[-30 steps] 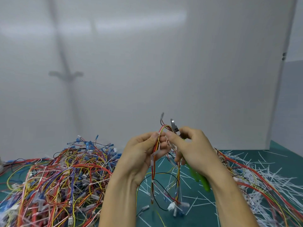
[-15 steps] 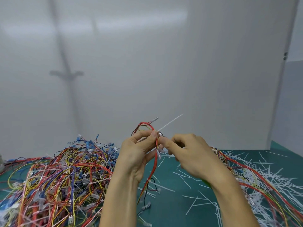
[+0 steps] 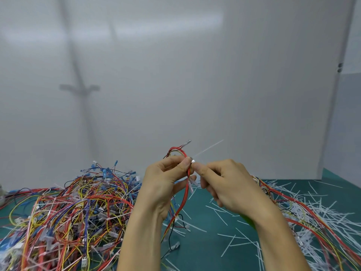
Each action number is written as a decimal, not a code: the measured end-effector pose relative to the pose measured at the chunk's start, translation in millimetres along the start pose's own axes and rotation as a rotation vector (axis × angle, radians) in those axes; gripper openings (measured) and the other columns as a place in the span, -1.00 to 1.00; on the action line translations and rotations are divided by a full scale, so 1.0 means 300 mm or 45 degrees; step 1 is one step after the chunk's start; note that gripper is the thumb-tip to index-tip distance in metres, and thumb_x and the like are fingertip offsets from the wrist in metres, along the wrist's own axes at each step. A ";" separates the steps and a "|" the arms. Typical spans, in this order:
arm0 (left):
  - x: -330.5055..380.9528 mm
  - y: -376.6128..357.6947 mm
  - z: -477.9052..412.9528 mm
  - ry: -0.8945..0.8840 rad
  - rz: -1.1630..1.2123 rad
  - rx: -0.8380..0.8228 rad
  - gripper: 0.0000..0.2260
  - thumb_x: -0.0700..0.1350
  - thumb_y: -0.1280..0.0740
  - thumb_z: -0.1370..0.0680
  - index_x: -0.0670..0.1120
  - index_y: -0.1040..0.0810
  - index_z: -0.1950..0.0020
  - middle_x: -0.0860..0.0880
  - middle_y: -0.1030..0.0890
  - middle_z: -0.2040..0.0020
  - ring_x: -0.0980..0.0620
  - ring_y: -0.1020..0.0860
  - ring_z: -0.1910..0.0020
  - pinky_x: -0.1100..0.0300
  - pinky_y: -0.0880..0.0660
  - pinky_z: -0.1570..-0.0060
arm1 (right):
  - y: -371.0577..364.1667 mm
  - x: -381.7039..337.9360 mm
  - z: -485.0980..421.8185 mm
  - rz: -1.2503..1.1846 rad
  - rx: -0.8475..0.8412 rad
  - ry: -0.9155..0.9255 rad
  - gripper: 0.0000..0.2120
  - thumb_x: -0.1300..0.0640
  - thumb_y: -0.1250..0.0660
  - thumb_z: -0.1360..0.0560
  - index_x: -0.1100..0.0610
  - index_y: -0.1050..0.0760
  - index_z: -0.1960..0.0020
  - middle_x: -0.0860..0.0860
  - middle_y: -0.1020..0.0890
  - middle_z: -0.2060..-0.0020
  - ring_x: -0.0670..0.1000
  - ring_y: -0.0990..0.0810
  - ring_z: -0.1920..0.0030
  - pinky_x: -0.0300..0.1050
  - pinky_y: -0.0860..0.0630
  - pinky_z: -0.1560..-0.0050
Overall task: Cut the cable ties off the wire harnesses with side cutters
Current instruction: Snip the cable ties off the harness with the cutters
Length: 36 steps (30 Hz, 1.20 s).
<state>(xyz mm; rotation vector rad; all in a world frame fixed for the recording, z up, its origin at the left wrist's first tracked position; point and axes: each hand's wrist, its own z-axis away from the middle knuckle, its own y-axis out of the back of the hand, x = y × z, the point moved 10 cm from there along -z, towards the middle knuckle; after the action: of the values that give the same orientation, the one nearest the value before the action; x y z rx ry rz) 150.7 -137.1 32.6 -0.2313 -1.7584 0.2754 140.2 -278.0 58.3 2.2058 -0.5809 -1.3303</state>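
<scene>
Head view. Left hand (image 3: 164, 180), fingers curled, pinches red-and-yellow wire harness (image 3: 182, 200) between thumb and forefinger above green worktop (image 3: 205, 241); harness hangs down toward it. Right hand (image 3: 224, 182) pinches head of white cable tie (image 3: 207, 148) at harness, tail pointing up-right. Green handle of side cutters (image 3: 248, 222) shows under right wrist. Harness pile (image 3: 68, 208) at left; cut ties (image 3: 312, 212) at right.

one view only — a wide-angle camera worn on the head, facing forward and a little down. the left hand (image 3: 162, 184) and right hand (image 3: 224, 184) sit close, low in the middle; the green table (image 3: 199, 253) lies along the bottom — the white wall (image 3: 195, 75) fills the rest.
</scene>
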 end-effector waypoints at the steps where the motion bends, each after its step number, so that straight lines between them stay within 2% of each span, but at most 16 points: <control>1: 0.000 -0.003 -0.001 -0.001 -0.009 -0.013 -0.91 -0.10 -0.47 -0.32 -0.09 -0.73 0.25 -0.10 -0.68 0.24 0.02 -0.65 0.28 0.31 -0.55 0.35 | -0.004 0.005 0.001 -0.036 -0.014 -0.014 -0.43 -0.32 -0.18 -0.53 0.12 -0.53 0.37 0.11 -0.56 0.50 0.01 -0.50 0.54 -0.03 -0.53 0.35; 4: 0.004 -0.008 -0.003 -0.007 -0.028 -0.034 -0.93 -0.17 -0.45 -0.46 -0.16 -0.70 0.18 -0.11 -0.64 0.26 0.03 -0.63 0.26 0.25 -0.59 0.27 | -0.019 0.028 0.006 -0.223 -0.048 -0.100 -0.45 -0.28 -0.22 -0.54 0.16 -0.53 0.34 0.03 -0.51 0.56 0.03 -0.51 0.58 -0.13 -0.45 0.54; 7: 0.007 0.006 -0.005 -0.006 -0.043 0.019 -0.91 -0.23 -0.40 -0.53 -0.20 -0.63 0.16 -0.07 -0.61 0.34 0.06 -0.63 0.31 0.19 -0.62 0.26 | -0.019 0.046 0.003 -0.496 -0.027 -0.189 -0.47 -0.23 -0.23 -0.56 0.18 -0.55 0.33 0.09 -0.54 0.52 0.08 -0.55 0.55 -0.08 -0.49 0.51; 10: 0.018 0.020 -0.005 -0.028 -0.098 0.059 -0.90 -0.20 -0.39 -0.53 -0.18 -0.65 0.16 -0.07 -0.61 0.30 0.04 -0.62 0.29 0.18 -0.62 0.27 | -0.028 0.036 0.003 -0.724 -0.081 -0.227 -0.43 -0.29 -0.28 -0.47 0.26 -0.58 0.21 0.10 -0.59 0.45 0.09 -0.55 0.52 -0.09 -0.50 0.48; 12: 0.029 0.015 0.001 -0.058 -0.132 0.044 -0.90 -0.16 -0.40 -0.53 -0.17 -0.68 0.09 -0.11 -0.62 0.23 0.04 -0.61 0.28 0.22 -0.60 0.30 | -0.035 0.013 0.007 -0.721 -0.131 -0.178 -0.47 -0.29 -0.37 -0.36 0.22 -0.62 0.17 0.03 -0.64 0.38 0.07 -0.54 0.51 -0.10 -0.49 0.48; 15: 0.039 -0.006 0.009 -0.086 -0.134 -0.003 -0.88 -0.14 -0.37 -0.56 -0.10 -0.71 0.00 -0.09 -0.71 0.10 0.09 -0.64 0.31 0.28 -0.55 0.36 | -0.038 -0.012 0.008 -0.572 -0.120 -0.094 -0.69 -0.13 -0.50 -0.39 0.13 -0.65 0.16 0.04 -0.70 0.30 0.01 -0.53 0.51 -0.13 -0.49 0.46; 17: 0.038 -0.019 0.011 -0.083 -0.113 -0.045 -0.86 -0.16 -0.34 -0.58 -0.06 -0.70 -0.04 -0.08 -0.73 0.06 0.08 -0.65 0.30 0.28 -0.54 0.37 | -0.043 -0.010 0.002 -0.537 -0.092 -0.082 -0.79 -0.01 -0.51 -0.43 0.13 -0.63 0.16 0.10 -0.70 0.29 0.00 -0.51 0.51 -0.12 -0.48 0.46; 20: 0.037 -0.020 0.009 -0.088 -0.151 -0.069 -0.84 -0.18 -0.34 -0.58 -0.03 -0.66 -0.10 -0.06 -0.72 0.10 0.04 -0.58 0.32 0.24 -0.56 0.34 | -0.024 -0.001 -0.007 -0.613 0.020 -0.073 -0.91 0.13 -0.47 -0.47 0.14 -0.62 0.13 0.06 -0.71 0.33 -0.02 -0.47 0.51 -0.13 -0.45 0.45; 23: 0.037 -0.020 0.013 -0.100 -0.336 -0.135 -0.82 -0.27 -0.29 -0.59 -0.04 -0.62 -0.04 0.01 -0.71 0.17 0.05 -0.62 0.30 0.18 -0.62 0.23 | 0.024 0.018 -0.008 -0.752 0.192 -0.083 -0.92 0.18 -0.46 -0.49 0.20 -0.60 0.09 0.06 -0.70 0.36 -0.05 -0.46 0.53 -0.18 -0.45 0.49; 25: 0.018 -0.040 0.021 -0.073 -0.556 -0.248 -0.73 -0.34 -0.20 -0.57 -0.06 -0.63 0.10 -0.01 -0.71 0.12 0.05 -0.66 0.20 0.12 -0.61 0.08 | 0.048 0.031 -0.005 -0.864 0.269 -0.106 -0.94 0.23 -0.45 -0.49 0.21 -0.58 0.11 0.08 -0.70 0.37 -0.05 -0.46 0.55 -0.16 -0.46 0.52; 27: -0.013 -0.070 0.036 -0.026 -0.724 -0.371 -0.67 -0.29 -0.19 -0.60 0.01 -0.66 0.17 -0.03 -0.70 0.06 0.07 -0.66 0.12 0.11 -0.58 -0.01 | 0.063 0.042 0.000 -0.963 0.301 -0.137 -0.95 0.24 -0.44 -0.49 0.21 -0.58 0.11 0.07 -0.69 0.38 -0.04 -0.47 0.55 -0.14 -0.47 0.53; 29: -0.034 -0.104 0.053 -0.007 -0.804 -0.500 -0.79 -0.15 -0.28 -0.61 0.03 -0.67 0.12 -0.06 -0.70 0.05 0.09 -0.65 0.07 0.21 -0.54 0.04 | 0.074 0.047 0.006 -1.011 0.324 -0.157 -0.94 0.23 -0.44 -0.50 0.19 -0.58 0.15 0.07 -0.69 0.37 -0.04 -0.48 0.55 -0.15 -0.49 0.52; 31: -0.041 -0.131 0.065 -0.034 -0.819 -0.602 -0.93 -0.15 -0.37 -0.58 -0.06 -0.66 0.04 -0.11 -0.71 0.07 0.07 -0.65 0.09 0.30 -0.51 0.11 | 0.083 0.058 0.012 -1.043 0.366 -0.182 -0.92 0.22 -0.44 -0.50 0.19 -0.59 0.17 0.07 -0.69 0.36 -0.04 -0.48 0.54 -0.15 -0.49 0.53; 34: -0.046 -0.132 0.061 -0.035 -0.760 -0.627 -0.95 -0.23 -0.38 -0.56 -0.14 -0.63 0.01 -0.17 -0.71 0.10 0.01 -0.63 0.15 0.13 -0.53 0.07 | 0.087 0.079 0.012 -1.044 0.385 -0.220 -0.87 0.16 -0.44 -0.51 0.23 -0.60 0.11 0.07 -0.72 0.30 -0.04 -0.51 0.53 -0.13 -0.51 0.51; 36: -0.033 -0.119 0.050 -0.041 -0.622 -0.553 -0.94 -0.28 -0.38 -0.55 -0.17 -0.64 0.04 -0.18 -0.70 0.16 -0.02 -0.64 0.18 0.10 -0.58 0.11 | 0.087 0.086 0.010 -1.009 0.367 -0.235 -0.82 0.08 -0.43 -0.52 0.21 -0.62 0.12 0.07 -0.73 0.26 -0.02 -0.54 0.51 -0.10 -0.53 0.47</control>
<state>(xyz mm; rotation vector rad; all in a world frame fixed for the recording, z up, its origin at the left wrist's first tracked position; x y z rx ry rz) 137.8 -175.0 31.5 -0.0997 -1.8299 -0.4617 146.2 -314.2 55.3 2.7026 0.0905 -1.9442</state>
